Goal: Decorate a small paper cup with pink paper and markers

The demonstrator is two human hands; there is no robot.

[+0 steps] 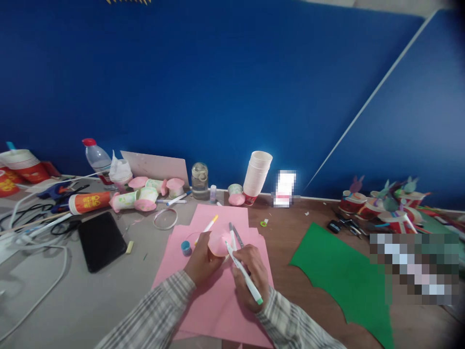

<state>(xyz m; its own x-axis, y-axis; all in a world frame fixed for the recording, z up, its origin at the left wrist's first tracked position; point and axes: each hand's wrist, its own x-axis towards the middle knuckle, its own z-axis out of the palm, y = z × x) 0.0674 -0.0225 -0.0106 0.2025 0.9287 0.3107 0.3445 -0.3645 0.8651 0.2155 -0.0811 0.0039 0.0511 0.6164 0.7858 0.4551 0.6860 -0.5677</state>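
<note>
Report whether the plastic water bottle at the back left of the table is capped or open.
Capped: the water bottle has its red cap sitting on the neck, with no opening showing.

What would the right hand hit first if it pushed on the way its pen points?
Most likely the pink cup in the left hand: the pen in the right hand aims up-left, its tip seemingly at the cup, though depth is unclear.

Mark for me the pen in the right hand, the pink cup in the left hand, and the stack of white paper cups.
pen (242, 270), head view, middle of the white barrel.
pink cup (219, 242), head view, its pink face.
stack of white paper cups (258, 175), head view, side of the stack.
</note>
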